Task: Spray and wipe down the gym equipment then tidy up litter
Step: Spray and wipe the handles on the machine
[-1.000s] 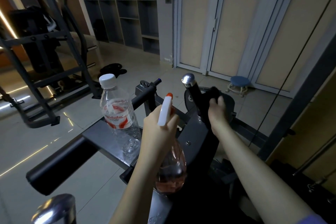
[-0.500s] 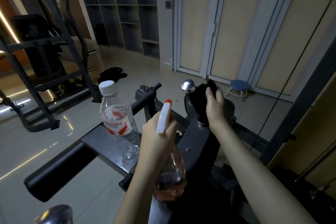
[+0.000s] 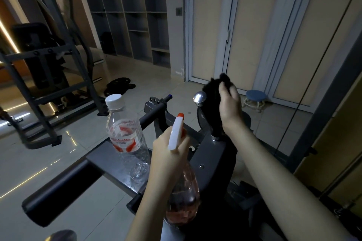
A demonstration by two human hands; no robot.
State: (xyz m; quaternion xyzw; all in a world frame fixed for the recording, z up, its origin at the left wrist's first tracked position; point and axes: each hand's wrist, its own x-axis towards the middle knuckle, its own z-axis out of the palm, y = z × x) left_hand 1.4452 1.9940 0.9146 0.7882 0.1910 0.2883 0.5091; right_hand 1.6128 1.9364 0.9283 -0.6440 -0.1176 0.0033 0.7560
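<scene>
Wiping looks about midway. The gym machine [image 3: 213, 154] is being cleaned at its upright handle [image 3: 199, 97]. There the right hand [image 3: 230, 107] grips a black cloth [image 3: 212, 88], fingers curled round it beside the chrome cap. The left hand [image 3: 166, 156] holds the spray bottle [image 3: 176, 133], fingers wrapped round its neck. Litter seems not yet tidied: a clear water bottle [image 3: 127, 137] stands on the machine's flat plate. The writing on its red-and-white label is too blurred to read.

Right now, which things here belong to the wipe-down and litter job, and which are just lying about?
Job: spray bottle, black cloth, chrome-capped handle, plastic water bottle (likely litter).
Lying about: blue stool, weight plates, shelving.
</scene>
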